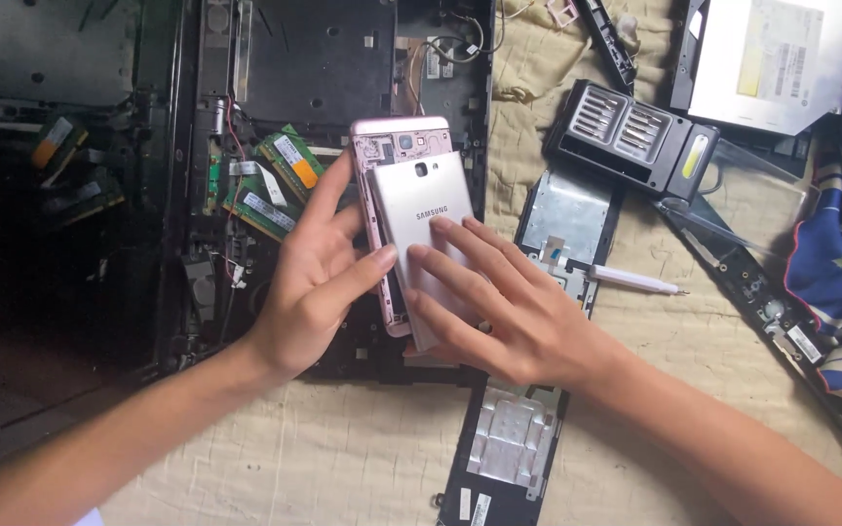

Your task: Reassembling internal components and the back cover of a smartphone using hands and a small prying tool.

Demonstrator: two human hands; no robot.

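A pink smartphone body (382,156) lies face down over an opened black laptop chassis (324,58). Its inner frame shows at the top and left edge. A silvery-pink back cover (419,200) rests on it, shifted down and to the right. My left hand (314,278) grips the phone's left side, thumb against the cover's edge. My right hand (504,307) lies flat on the cover's lower part, fingers pressing on it.
Green memory modules (280,180) sit in the laptop chassis. On the beige cloth (343,458) lie a black screwdriver bit case (635,131), a white-handled tool (635,281), metal cover plates (567,214), an optical drive (772,58) and a striped fabric (840,263).
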